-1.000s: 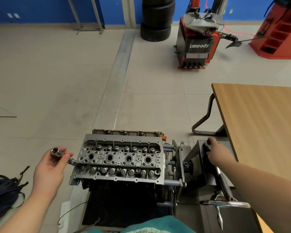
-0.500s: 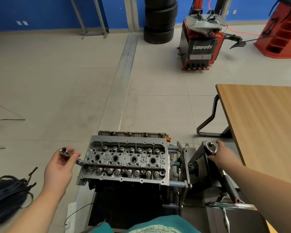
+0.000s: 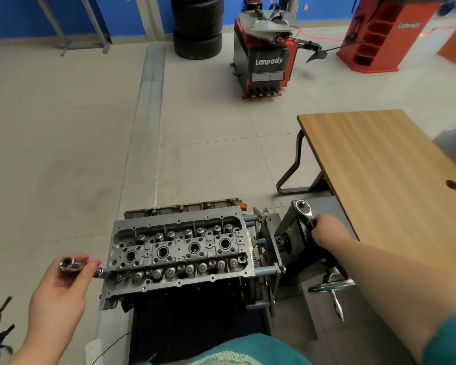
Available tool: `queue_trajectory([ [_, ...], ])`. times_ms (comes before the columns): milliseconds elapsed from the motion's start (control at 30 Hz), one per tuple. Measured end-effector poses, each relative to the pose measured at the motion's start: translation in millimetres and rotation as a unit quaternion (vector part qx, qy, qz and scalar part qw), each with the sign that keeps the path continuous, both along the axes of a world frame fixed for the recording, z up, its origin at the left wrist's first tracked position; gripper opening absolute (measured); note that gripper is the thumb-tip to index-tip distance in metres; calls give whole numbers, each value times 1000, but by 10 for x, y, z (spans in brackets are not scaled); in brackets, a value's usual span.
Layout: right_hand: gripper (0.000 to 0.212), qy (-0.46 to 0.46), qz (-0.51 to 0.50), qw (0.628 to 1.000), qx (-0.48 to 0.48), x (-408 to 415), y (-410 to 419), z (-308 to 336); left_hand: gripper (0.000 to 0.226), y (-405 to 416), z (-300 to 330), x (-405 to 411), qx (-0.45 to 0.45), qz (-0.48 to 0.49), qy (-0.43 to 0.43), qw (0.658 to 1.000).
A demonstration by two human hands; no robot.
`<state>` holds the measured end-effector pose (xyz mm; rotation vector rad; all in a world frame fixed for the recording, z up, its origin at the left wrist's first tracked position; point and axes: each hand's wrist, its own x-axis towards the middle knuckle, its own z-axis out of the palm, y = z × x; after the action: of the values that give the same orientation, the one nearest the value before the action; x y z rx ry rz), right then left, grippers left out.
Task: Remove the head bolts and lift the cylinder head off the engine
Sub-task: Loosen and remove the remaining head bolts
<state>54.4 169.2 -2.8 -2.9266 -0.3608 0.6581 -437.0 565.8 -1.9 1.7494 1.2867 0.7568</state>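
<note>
Gripping tools on both sides of the cylinder head — head sits on the engine, on its stand.
Left hand pinches a socket extension at the head's left corner; right hand grasps a ratchet just right of it, beside the table.

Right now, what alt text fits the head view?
A left hand holds a socket extension beside a bare cylinder head on an engine stand, while the right hand grips a ratchet near a wooden table.
</note>
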Motion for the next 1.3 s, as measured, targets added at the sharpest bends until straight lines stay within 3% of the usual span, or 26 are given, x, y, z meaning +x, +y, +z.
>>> queue_trajectory([
  [200, 16, -17, 40, 999, -10, -21, -4, -27, 56, 167, -192, 7, -6, -18, -13, 1000],
  [333, 14, -56, 103, 993, -25, 1, 124, 53, 64, 124, -110, 54, -3, -23, -26, 999],
  [600, 21, -46, 161, 983, -75, -50, 75, -35, 73, 8, 34, 74, 12, -36, -8, 999],
  [933, 22, -77, 113, 990, -26, 20, -79, -210, 73, 49, -58, 21, 0, -22, -10, 1000],
  [1300, 15, -104, 132, 980, -104, 171, -15, -168, 64, 124, -153, -7, -12, -4, -2, 1000],
])
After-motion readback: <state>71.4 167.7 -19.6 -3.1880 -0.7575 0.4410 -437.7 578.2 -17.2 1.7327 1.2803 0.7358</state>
